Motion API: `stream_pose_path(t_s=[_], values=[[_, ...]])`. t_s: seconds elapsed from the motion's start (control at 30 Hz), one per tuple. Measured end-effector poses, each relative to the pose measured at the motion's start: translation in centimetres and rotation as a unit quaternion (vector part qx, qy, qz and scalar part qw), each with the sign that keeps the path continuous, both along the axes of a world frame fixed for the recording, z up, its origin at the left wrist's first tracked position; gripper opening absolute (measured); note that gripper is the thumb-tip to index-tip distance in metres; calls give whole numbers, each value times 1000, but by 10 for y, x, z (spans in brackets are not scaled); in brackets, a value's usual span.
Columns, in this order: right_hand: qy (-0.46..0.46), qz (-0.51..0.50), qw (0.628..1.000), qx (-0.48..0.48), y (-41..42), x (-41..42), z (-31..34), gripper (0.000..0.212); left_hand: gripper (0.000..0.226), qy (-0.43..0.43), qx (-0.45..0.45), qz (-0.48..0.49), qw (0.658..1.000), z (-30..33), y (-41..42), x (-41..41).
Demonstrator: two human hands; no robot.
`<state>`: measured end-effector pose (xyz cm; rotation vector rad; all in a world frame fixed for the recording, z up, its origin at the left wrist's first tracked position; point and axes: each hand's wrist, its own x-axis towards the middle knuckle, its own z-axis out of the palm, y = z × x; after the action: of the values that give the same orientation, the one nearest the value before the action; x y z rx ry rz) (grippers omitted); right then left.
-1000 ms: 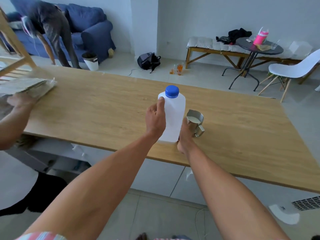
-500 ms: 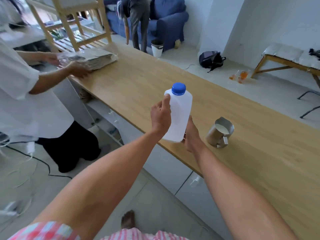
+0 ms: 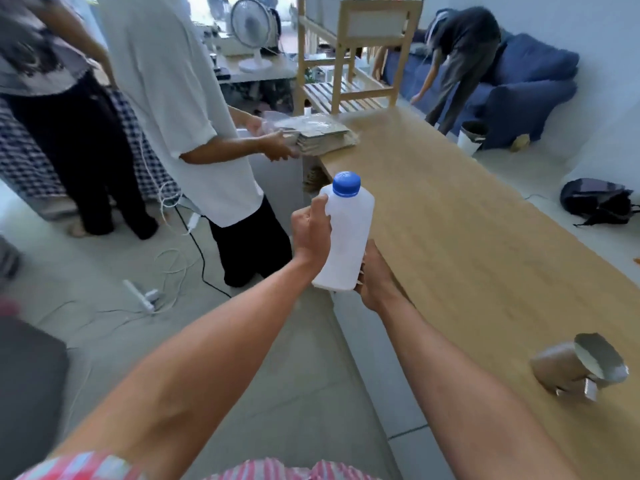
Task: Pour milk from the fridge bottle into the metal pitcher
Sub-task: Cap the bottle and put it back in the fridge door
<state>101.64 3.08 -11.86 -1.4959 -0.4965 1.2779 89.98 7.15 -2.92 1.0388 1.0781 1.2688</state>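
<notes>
Milk bottle (image 3: 346,237) sits upright between both hands, held out over the floor just off the near edge of the bench (image 3: 485,237), its blue cap (image 3: 346,183) screwed on. Our left hand (image 3: 310,237) wraps the upper side, its fingers (image 3: 320,211) curled firmly against the plastic; our right hand (image 3: 375,278) cups the base from below and closes on the lower corner — so both hands are gripping the bottle. The metal pitcher (image 3: 575,367) stands on the bench well apart from it, down to our right, and what looks like milk shows inside, so we judge the pour is done and the step in hand is carrying the capped bottle away, presumably back to the fridge.

To do that well, we should keep the bottle upright and keep the palm under its base, since the smooth sides could slip in a one-handed grasp. A person in a white shirt (image 3: 180,116) stands close by at the bench end, and cables (image 3: 173,271) trail across the floor — we should watch our path around both.

Counting: one bottle, one cap, one pitcher, one bench, two hands of ours. Three other people are in view, one of them bent over by the sofa (image 3: 533,81), plus one fan (image 3: 249,29) and one backpack (image 3: 595,200).
</notes>
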Motion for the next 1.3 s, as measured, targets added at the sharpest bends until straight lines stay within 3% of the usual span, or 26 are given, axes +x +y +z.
stream_pose_path(t_s=[0.17,0.23,0.43,0.63,0.8,1.03,1.3], values=[[8,70,997,15,52,-106,7,66,57,-9,12,80,997,6,23,-108],[13,95,995,18,70,-153,6,60,65,-7,13,116,993,8,33,-155],[8,201,980,6,106,-298,10,51,61,14,16,242,970,11,43,-296],[3,331,943,-13,112,-431,21,58,60,63,10,360,931,10,34,-425],[-5,397,917,-23,108,-521,24,67,58,51,-3,460,886,18,13,-507],[-12,517,856,-24,95,-623,28,59,47,62,-9,562,825,16,-25,-595],[-10,643,766,-13,85,-720,21,59,58,5,-32,665,746,17,-58,-659]])
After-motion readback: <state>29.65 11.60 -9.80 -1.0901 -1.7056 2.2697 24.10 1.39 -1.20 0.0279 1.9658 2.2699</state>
